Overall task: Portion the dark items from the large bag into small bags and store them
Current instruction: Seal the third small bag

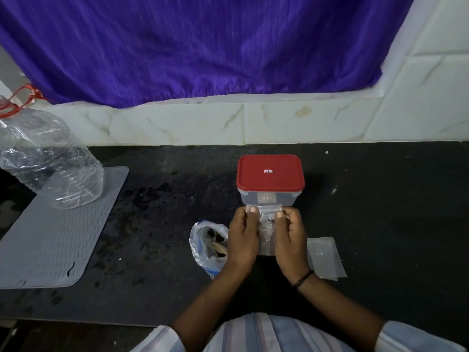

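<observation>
While both hands, left hand (242, 235) and right hand (289, 237), pinch a small bag (265, 224) holding dark bits just before the lidded red-topped container (270, 181), the large bag (209, 246) lies left.

Both forearms are reaching forward from the bottom of the view, converging at the middle. The left hand (243, 237) and right hand (289, 237) are sitting side by side, backs up, thumbs pressing forward and fingers apparently curling underneath in a pinch. The right wrist is wearing a dark band.
</observation>
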Tool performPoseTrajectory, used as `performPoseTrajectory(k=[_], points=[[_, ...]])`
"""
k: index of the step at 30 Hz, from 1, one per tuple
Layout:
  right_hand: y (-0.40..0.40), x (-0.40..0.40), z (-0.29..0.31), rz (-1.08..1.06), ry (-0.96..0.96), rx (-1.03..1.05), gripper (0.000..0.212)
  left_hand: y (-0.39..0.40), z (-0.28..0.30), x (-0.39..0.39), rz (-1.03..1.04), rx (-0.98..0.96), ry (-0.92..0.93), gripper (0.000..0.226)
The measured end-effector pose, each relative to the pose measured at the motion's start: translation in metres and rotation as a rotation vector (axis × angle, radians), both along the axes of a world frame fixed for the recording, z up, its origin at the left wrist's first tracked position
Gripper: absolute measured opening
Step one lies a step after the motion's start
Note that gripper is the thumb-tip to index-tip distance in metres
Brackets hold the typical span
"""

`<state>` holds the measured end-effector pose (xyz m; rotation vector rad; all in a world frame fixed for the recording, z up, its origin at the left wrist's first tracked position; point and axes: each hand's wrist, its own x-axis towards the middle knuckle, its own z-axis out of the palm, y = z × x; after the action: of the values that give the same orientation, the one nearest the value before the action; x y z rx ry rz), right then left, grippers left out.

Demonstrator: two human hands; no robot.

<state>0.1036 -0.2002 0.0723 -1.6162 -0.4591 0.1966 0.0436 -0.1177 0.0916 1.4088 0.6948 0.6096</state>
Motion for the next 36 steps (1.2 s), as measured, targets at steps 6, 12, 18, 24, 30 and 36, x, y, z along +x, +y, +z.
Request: performPoseTrajectory(k=[6,12,18,24,30,36], points=[[-0.013,0.008,0.011,-0.007,-0.149,0.086,0.017,0.004,0.002,-0.004,-0.006,0.613,-0.16,0.018],[-0.019,0.015,0.011,0.106,-0.096,0.146,0.019,0.01,-0.006,0.0,-0.02,0.58,-0.142,0.016],[-0.022,0.022,0.008,0.15,-0.105,0.119,0.018,0.006,-0.007,0.002,-0.125,0.301,-0.124,0.01],[-0.017,0.032,-0.001,0.182,-0.02,0.03,0.003,0.008,-0.011,0.009,-0.161,0.196,-0.046,0.014],[-0.013,0.047,-0.019,0.13,0.047,-0.115,0.016,0.021,-0.025,0.023,-0.167,0.17,0.16,0.029],[-0.006,0.07,-0.041,0.072,0.078,-0.325,0.016,0.043,-0.033,0.046,-0.288,-0.021,0.436,0.026]])
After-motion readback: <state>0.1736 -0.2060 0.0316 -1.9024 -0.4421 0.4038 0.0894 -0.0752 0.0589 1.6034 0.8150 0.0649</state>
